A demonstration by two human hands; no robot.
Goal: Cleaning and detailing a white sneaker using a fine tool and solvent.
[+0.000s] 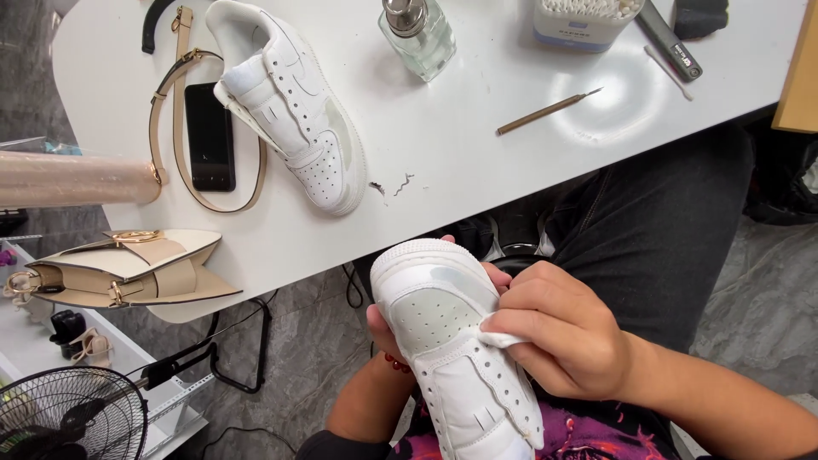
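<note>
A person is sitting at a white table (477, 162), seen from above, and holding a white sneaker (452, 341) in the lap, below the table's near edge, toe pointing toward the table. The left hand (383, 328) is cupping the shoe from underneath, mostly hidden; only a thumb edge and fingertips are showing, so the fingers seem to be wrapping the sole to steady it. The right hand (567, 328) is resting against the shoe's side, its fingers curled together and pinching a small white cloth (498, 332) against the upper, as if for wiping. The matching second sneaker (294, 102) is lying on the table, well apart, near the left edge. Beside it are lying a dark phone (210, 136) and a beige strap (166, 111). A glass pump bottle (417, 34) and a tub of cotton swabs (584, 21) are standing at the far edge, within reach, with a thin pointed tool (550, 111) lying between.
</note>
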